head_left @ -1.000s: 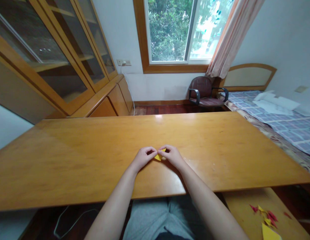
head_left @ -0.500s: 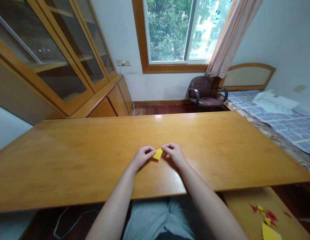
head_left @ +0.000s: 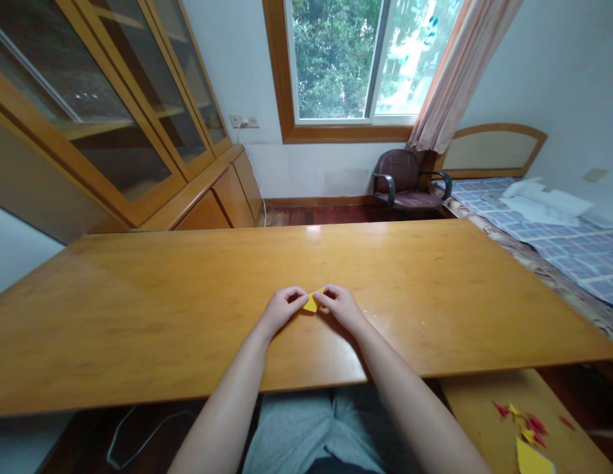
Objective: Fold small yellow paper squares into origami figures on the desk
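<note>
Over the bench [head_left: 187,283], the left hand [head_left: 282,308] and right hand [head_left: 340,307] pinch opposite sides of the small yellow paper [head_left: 311,303] between thumb and fingers, probably to keep it taut and steady, though the covered edges hide any crease.

A wooden table [head_left: 197,283] carries small pale specks [head_left: 423,323].

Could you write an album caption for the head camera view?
Two hands pinch a small yellow paper above a wide wooden table.
</note>
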Action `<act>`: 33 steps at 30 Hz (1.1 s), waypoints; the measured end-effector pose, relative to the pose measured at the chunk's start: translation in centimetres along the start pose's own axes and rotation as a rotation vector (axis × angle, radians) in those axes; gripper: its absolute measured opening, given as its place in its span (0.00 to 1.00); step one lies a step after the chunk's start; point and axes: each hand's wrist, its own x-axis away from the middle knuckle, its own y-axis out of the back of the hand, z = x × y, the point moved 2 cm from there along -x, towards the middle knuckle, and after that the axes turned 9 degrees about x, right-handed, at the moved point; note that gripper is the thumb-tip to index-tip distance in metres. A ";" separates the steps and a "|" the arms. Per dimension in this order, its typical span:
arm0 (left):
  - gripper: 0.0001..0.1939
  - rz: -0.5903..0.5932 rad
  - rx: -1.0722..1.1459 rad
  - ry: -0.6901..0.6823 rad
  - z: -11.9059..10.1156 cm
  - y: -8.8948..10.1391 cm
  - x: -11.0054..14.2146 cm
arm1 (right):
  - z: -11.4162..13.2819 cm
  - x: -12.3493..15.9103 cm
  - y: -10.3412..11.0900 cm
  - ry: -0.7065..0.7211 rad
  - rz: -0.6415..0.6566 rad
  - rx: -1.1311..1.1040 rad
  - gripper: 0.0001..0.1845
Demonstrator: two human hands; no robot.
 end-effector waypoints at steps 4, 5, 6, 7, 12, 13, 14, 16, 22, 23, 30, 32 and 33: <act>0.13 0.016 -0.057 -0.038 -0.3 -0.3 0.0 | -0.1 0.1 0.1 0.012 -0.012 0.044 0.16; 0.13 0.018 -0.068 -0.047 -0.3 -0.3 0.0 | -0.1 0.1 0.1 0.019 -0.011 0.057 0.16; 0.13 0.018 -0.079 -0.055 -0.3 -0.4 0.0 | 0.0 0.1 0.1 0.026 -0.009 0.072 0.15; 0.13 0.019 -0.090 -0.060 -0.3 -0.4 0.0 | 0.0 0.1 0.1 0.032 -0.007 0.087 0.15; 0.13 0.023 -0.108 -0.071 0.0 -0.3 0.0 | 0.4 0.1 0.1 0.058 -0.014 0.117 0.17; 0.13 0.024 -0.110 -0.069 0.0 -0.3 0.0 | 0.4 0.1 0.1 0.059 -0.022 0.108 0.17; 0.13 0.023 -0.111 -0.064 0.1 -0.3 0.0 | 0.3 0.1 0.2 0.053 -0.035 0.091 0.18; 0.13 0.010 -0.102 -0.053 0.1 -0.2 0.0 | 0.0 0.0 0.3 0.021 -0.078 0.035 0.18; 0.12 -0.046 0.005 0.005 0.2 0.1 0.0 | -0.8 -0.1 0.5 -0.041 -0.173 -0.107 0.19; 0.12 -0.054 0.034 0.013 0.4 0.2 0.0 | -0.9 -0.2 0.6 -0.042 -0.194 -0.127 0.19; 0.11 -0.245 0.277 0.005 2.2 1.4 0.0 | -2.6 -0.8 1.5 -0.112 -0.355 -0.395 0.18; 0.10 -0.285 0.244 -0.032 2.1 1.3 0.0 | -2.8 -0.9 1.5 -0.104 -0.338 -0.391 0.18; 0.09 -0.294 0.206 -0.066 1.9 1.1 0.0 | -2.9 -0.9 1.5 -0.099 -0.330 -0.370 0.18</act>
